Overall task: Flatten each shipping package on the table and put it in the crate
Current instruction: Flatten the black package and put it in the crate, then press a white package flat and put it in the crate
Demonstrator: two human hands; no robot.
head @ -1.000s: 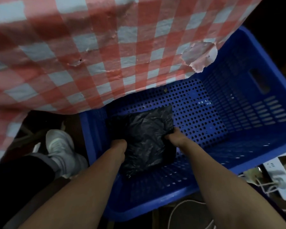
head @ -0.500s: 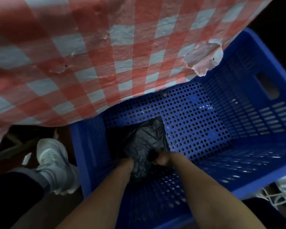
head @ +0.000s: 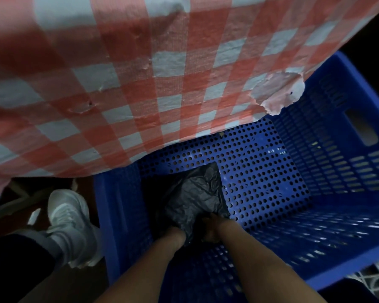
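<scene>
The left hand [head: 176,236] and right hand [head: 212,228] met at the near edge of the package [head: 195,193], down in the left of the crate [head: 337,176]; pinching or pressing, I could not tell; it wanted laying flat before release.

The single wide-angle view sits on the person's head and looks steeply down and forward. A red-and-white checked tablecloth [head: 140,84] hangs close to the lens, filling the upper half. Beneath it the camera looks from above into a blue perforated plastic crate [head: 271,182], farther off, with both bare forearms [head: 260,261] entering from the bottom edge.
</scene>
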